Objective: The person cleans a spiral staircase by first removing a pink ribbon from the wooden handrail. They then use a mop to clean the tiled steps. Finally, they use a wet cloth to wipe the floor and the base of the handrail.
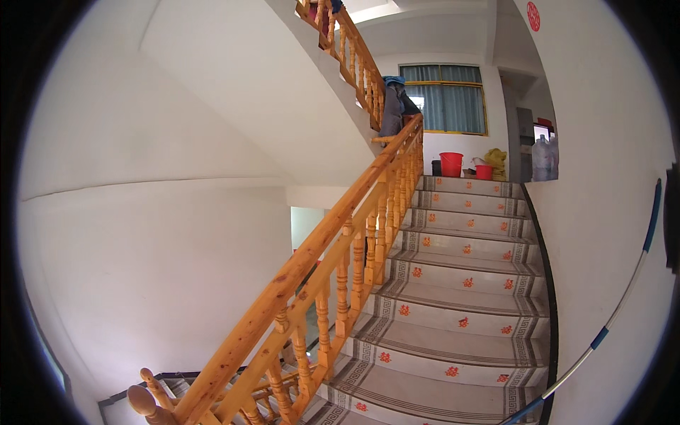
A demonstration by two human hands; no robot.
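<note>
Neither of my hands is in view. Before me a tiled staircase (456, 340) climbs away, its risers bearing red paper-cut decorations (452, 371) and its treads edged with a dark key pattern. Along its left side runs a varnished wooden handrail (297, 271) on turned balusters (322, 313). At the right, a long thin pole (622, 297) with blue and silver sections slants across in front of the white wall (595, 223). Its lower end passes out of the bottom of the picture, so what holds or supports it is hidden.
On the upper landing stand a red bucket (451, 164), a smaller red bucket (484, 172), a yellow sack (496, 161) and clear plastic water bottles (542, 159). Clothes (393, 109) hang over the railing near the top. Behind is a curtained window (451, 101).
</note>
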